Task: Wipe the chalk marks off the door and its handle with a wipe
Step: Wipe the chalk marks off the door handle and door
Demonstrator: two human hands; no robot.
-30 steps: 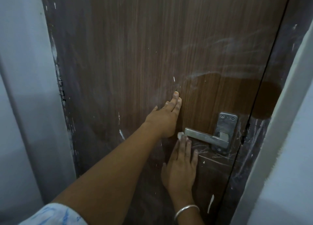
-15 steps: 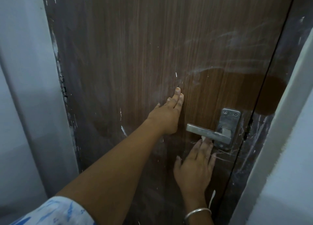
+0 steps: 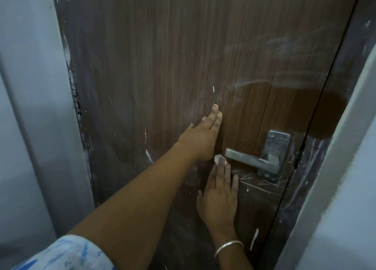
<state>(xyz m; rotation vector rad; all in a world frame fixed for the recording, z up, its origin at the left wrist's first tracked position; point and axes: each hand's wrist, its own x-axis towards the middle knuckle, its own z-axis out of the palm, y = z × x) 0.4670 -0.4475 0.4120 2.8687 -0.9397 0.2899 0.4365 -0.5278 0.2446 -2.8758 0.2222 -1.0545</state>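
Wipe (image 3: 219, 160) at the handle's (image 3: 250, 161) free end, under the right hand (image 3: 220, 196).

The small white wad peeks out at the fingertips, just left of the lever's tip. The lever runs rightward and slightly down to its plate near the door's (image 3: 162, 66) latch edge. The right hand is nearer, fingers straight, pressing the wipe to the door; the left hand (image 3: 200, 141) lies flat just above. Chalk scribbles (image 3: 262, 180) remain under the handle.

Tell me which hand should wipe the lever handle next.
Right. The right hand presses the wipe under straight fingers at the free end of the handle; the left hand lies flat on the door, holding nothing.
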